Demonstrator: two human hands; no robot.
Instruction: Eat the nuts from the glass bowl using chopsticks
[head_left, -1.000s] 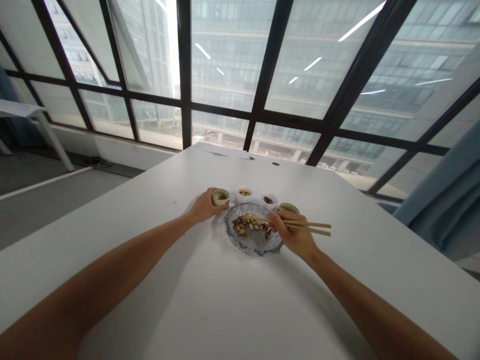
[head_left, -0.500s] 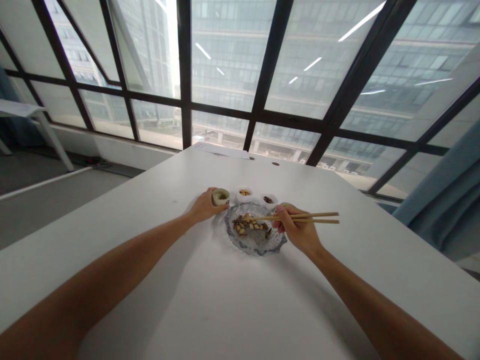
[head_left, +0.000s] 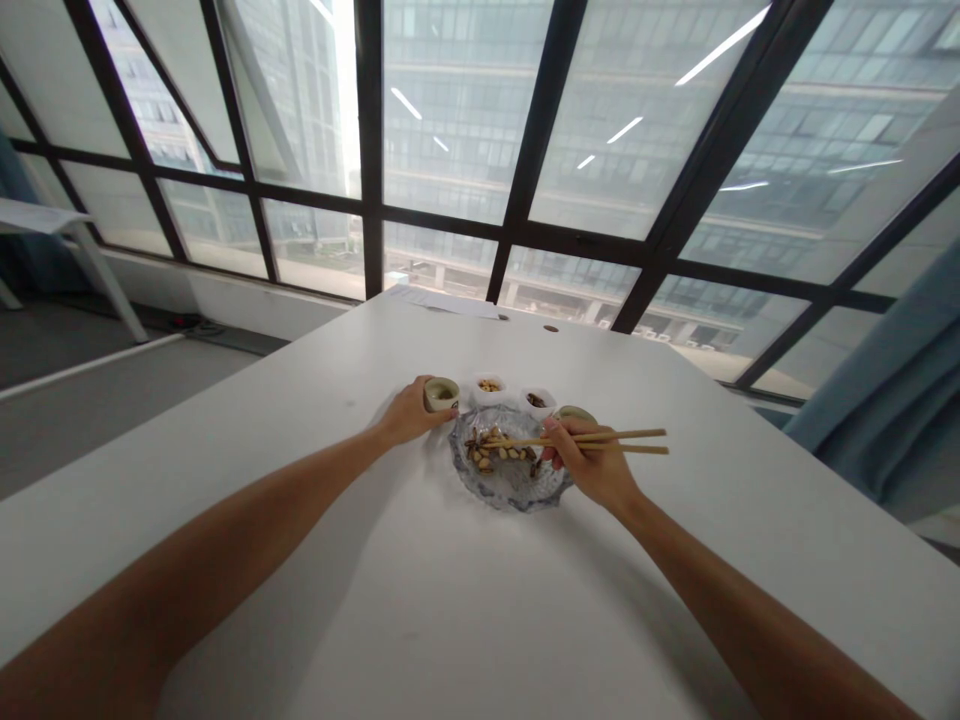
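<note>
My left hand (head_left: 409, 408) is wrapped around a small pale cup (head_left: 441, 394) that stands at the left rim of a clear scalloped glass dish (head_left: 517, 493). Wooden chopsticks (head_left: 626, 441) are gripped in my right hand (head_left: 594, 466), their tips down among nuts (head_left: 484, 463) and dark seeds in the dish. Whether the tips pinch a piece is too small to tell. Behind the dish sit a white bowl of yellowish bits (head_left: 490, 386) and a white bowl of dark bits (head_left: 537, 402). A second pale cup (head_left: 576, 412) is partly hidden behind my right hand.
All of this stands on a white table (head_left: 420, 600). Papers (head_left: 450, 302) lie at its far edge, close to two small dark round spots. Large windows rise beyond, a blue curtain (head_left: 885, 400) hangs at right, and another white table (head_left: 45, 215) is at far left.
My right hand and the chopsticks have shifted slightly left, uncovering more of the second cup. My left hand stays on its cup.
</note>
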